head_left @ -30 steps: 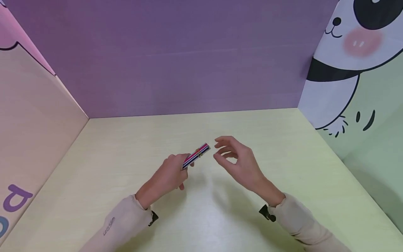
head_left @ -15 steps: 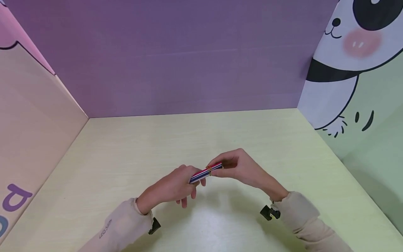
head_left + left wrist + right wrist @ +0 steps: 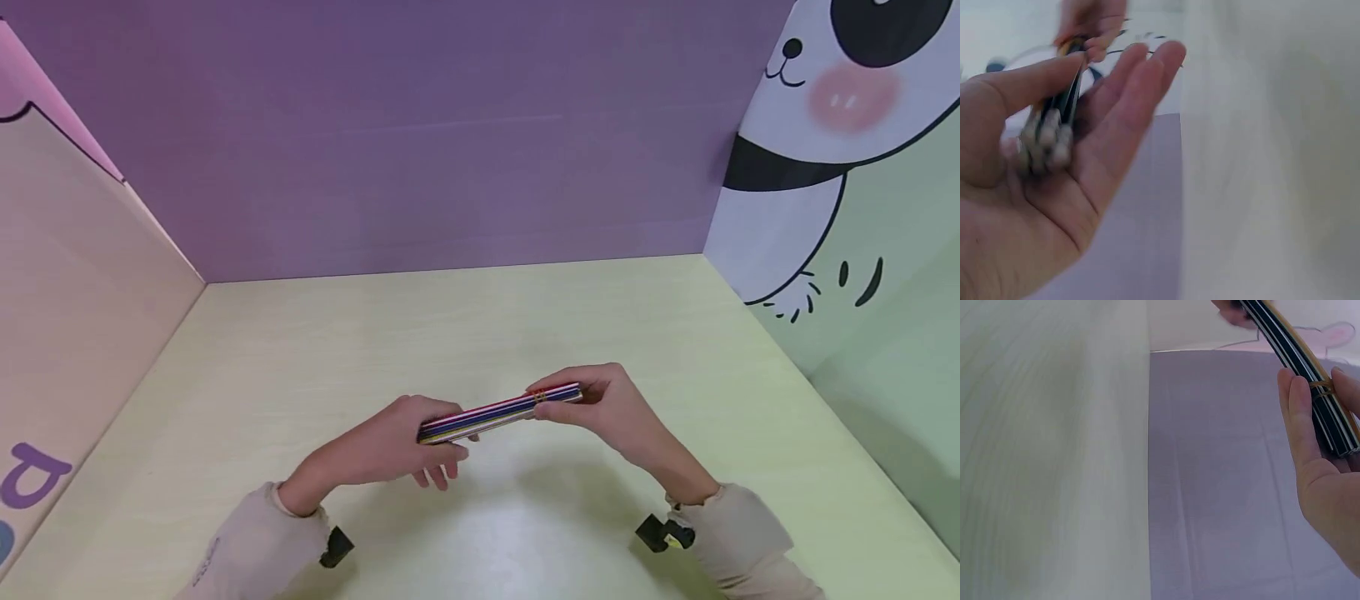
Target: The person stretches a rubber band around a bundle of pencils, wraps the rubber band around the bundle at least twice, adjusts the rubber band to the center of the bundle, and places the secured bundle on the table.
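A bundle of thin, striped pencils [image 3: 487, 415] in blue, red and white is held above the table between both hands. My left hand [image 3: 408, 440] grips its left end; in the left wrist view, the thumb presses across the bundle and the other fingers reach out past it. The blurred pale pencil ends [image 3: 1047, 144] point toward that palm. At the other end my right hand [image 3: 611, 412] pinches the bundle between thumb and fingers, beside a yellowish rubber band [image 3: 1320, 387] wrapped round it. The fingers partly hide the band in the head view.
Below the hands lies a pale wood-look table [image 3: 360, 342]. A purple wall [image 3: 450, 142] stands at the back, with a pinkish panel [image 3: 75, 250] at left and a green panel with a cartoon panda [image 3: 795, 208] at right.
The right hand has come in from apart and taken hold of the bundle's right end. More of the bundle now shows between the hands, and both hands have moved lower.
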The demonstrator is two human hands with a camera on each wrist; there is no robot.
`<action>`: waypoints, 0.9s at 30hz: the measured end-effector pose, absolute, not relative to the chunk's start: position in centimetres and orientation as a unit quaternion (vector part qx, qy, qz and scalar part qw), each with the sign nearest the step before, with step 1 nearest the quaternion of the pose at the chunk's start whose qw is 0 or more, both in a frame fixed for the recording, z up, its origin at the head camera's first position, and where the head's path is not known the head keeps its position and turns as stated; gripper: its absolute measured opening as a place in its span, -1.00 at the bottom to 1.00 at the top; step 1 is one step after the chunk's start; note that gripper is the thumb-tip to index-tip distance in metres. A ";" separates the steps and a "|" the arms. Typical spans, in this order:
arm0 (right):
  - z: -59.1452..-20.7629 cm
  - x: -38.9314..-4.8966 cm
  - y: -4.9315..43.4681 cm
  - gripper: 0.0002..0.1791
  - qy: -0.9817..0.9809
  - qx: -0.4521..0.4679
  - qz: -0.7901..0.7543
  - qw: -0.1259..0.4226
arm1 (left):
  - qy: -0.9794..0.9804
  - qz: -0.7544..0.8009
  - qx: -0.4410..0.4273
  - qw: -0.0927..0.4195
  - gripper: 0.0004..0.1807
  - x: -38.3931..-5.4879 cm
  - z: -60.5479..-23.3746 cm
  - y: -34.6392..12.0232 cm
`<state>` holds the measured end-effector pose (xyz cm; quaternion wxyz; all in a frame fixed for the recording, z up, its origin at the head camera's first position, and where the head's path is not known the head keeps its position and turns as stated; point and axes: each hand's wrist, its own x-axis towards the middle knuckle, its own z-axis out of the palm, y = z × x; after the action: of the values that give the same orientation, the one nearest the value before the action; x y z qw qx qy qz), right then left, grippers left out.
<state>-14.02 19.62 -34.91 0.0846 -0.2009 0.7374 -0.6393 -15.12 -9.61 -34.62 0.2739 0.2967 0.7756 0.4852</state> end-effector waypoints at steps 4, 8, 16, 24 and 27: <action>-35.3 -14.0 19.9 -0.73 0.717 -0.182 -0.668 0.077 | 0.655 0.644 0.267 0.290 -0.65 -14.9 -35.9 -11.4; -36.1 -13.8 18.8 -0.71 0.720 -0.181 -0.663 0.096 | 0.562 0.758 0.221 0.248 -0.49 -14.5 -37.1 -10.9; -37.5 -13.0 17.3 -0.73 0.745 -0.183 -0.633 0.104 | 0.567 0.793 0.115 0.193 -0.62 -14.0 -38.0 -9.9; -36.8 -12.9 18.2 -0.72 0.719 -0.209 -0.659 0.071 | 0.557 0.800 0.127 0.181 -0.59 -13.8 -37.7 -10.4; -36.7 -12.9 18.5 -0.75 0.711 -0.205 -0.670 0.058 | 0.545 0.810 0.131 0.176 -0.58 -13.9 -37.6 -10.7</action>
<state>-12.91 18.48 -36.71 0.0580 -0.2048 0.7111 -0.6701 -13.86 -10.69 -37.57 0.1762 0.1306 0.5445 0.8096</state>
